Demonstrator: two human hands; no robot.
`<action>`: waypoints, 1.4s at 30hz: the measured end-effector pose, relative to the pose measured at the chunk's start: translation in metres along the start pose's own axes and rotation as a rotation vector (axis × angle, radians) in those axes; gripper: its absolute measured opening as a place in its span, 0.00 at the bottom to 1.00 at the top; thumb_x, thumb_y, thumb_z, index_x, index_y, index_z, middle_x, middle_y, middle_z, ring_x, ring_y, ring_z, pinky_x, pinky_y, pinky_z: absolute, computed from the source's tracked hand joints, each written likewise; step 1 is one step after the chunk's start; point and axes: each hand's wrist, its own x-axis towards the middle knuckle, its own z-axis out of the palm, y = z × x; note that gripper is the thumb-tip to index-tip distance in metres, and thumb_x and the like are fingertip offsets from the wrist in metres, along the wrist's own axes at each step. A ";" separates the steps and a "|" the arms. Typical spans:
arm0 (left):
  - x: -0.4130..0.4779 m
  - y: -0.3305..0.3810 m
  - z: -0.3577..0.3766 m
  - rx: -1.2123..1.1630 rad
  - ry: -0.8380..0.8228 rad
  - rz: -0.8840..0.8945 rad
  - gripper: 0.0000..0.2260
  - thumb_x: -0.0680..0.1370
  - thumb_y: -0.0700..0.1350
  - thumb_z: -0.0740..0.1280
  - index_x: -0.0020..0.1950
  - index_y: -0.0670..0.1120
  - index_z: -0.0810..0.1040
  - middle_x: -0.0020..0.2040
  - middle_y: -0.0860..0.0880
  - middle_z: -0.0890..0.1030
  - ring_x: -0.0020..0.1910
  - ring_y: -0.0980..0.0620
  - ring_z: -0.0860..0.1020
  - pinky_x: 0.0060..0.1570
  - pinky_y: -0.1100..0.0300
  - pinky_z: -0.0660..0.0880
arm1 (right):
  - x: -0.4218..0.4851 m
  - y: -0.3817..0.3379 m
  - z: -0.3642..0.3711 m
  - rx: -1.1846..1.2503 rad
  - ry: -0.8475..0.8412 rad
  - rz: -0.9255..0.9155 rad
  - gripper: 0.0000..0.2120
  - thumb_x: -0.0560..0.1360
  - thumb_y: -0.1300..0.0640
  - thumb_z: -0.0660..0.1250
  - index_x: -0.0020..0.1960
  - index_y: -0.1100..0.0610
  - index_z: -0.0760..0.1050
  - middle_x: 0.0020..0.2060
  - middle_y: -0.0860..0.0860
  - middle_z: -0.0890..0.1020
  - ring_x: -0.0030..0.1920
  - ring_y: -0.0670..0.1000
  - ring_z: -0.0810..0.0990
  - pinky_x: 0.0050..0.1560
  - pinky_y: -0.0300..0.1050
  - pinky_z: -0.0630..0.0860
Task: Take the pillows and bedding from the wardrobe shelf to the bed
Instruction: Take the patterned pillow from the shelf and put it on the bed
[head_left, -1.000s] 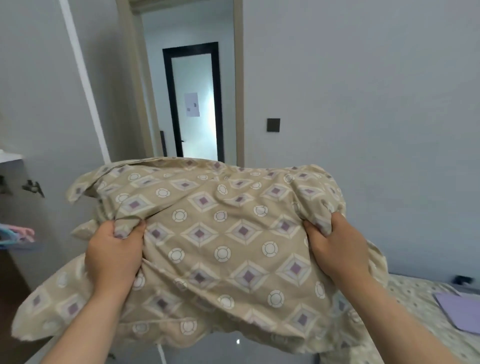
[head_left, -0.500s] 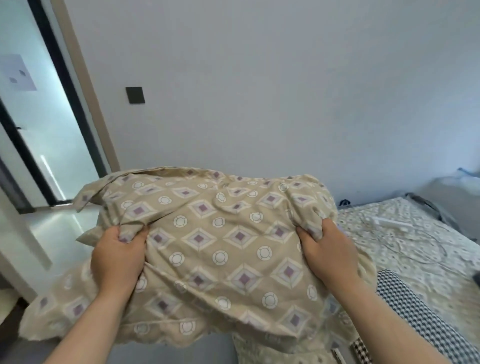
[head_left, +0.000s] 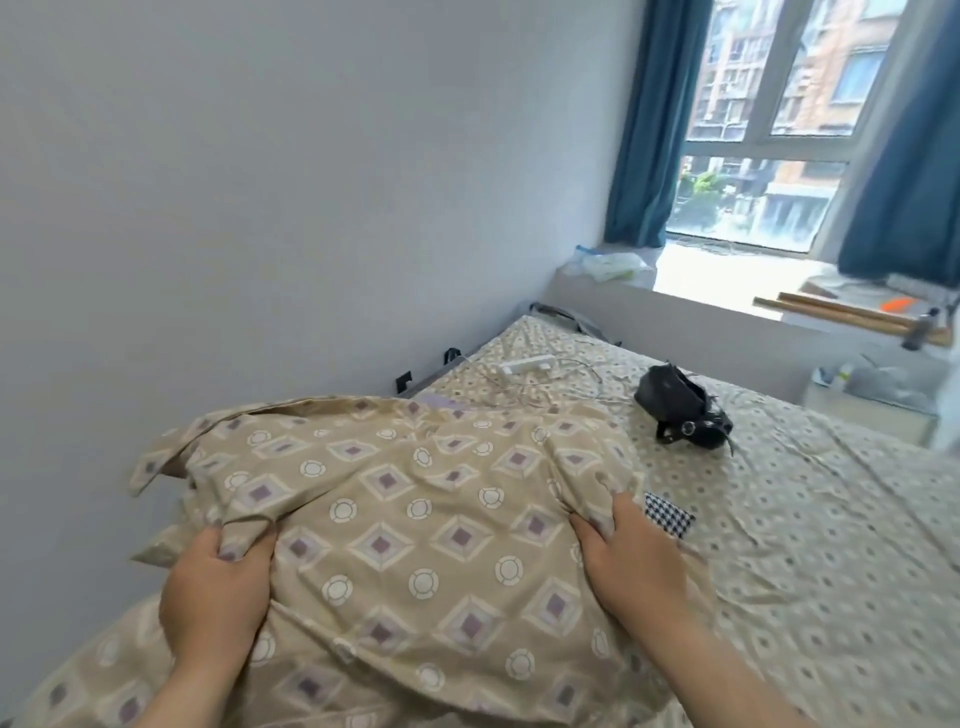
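Observation:
A beige pillow (head_left: 410, 530) with purple diamonds and white circles fills the lower left of the view. My left hand (head_left: 215, 592) grips a bunch of its cover on the left side. My right hand (head_left: 631, 556) grips the cover on the right side. The pillow hangs over the near left part of the bed (head_left: 810, 545), which has a beige dotted sheet. I cannot tell whether the pillow touches the mattress. The wardrobe is out of view.
A black bag (head_left: 680, 408) lies mid-bed, with a white power strip (head_left: 524, 366) and cables beyond it. A checkered cloth (head_left: 667, 517) peeks out beside my right hand. A grey wall runs along the left. A window sill (head_left: 727, 275) with clutter and blue curtains (head_left: 644, 130) lies past the bed.
My view has swung right from the doorway to the bed and window. The pillow, held the same way in both hands, has come over the bed.

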 end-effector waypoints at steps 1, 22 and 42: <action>0.005 0.006 0.016 -0.011 -0.050 0.027 0.13 0.74 0.51 0.71 0.37 0.45 0.73 0.35 0.42 0.77 0.38 0.38 0.74 0.39 0.49 0.70 | -0.001 0.007 -0.004 -0.010 0.029 0.045 0.14 0.75 0.40 0.63 0.47 0.50 0.69 0.40 0.47 0.79 0.43 0.54 0.79 0.44 0.51 0.77; -0.175 0.119 0.237 -0.171 -0.899 0.317 0.11 0.75 0.47 0.70 0.37 0.43 0.74 0.34 0.45 0.77 0.35 0.44 0.74 0.34 0.52 0.68 | -0.132 0.202 -0.148 -0.230 0.442 0.688 0.14 0.75 0.43 0.62 0.56 0.49 0.73 0.47 0.48 0.81 0.48 0.54 0.79 0.47 0.51 0.77; -0.399 0.117 0.431 0.117 -1.163 0.478 0.09 0.80 0.51 0.61 0.42 0.50 0.76 0.37 0.50 0.79 0.39 0.49 0.76 0.36 0.54 0.67 | -0.135 0.496 -0.201 -0.145 0.257 0.868 0.11 0.77 0.47 0.64 0.52 0.54 0.70 0.44 0.51 0.78 0.46 0.57 0.77 0.46 0.52 0.75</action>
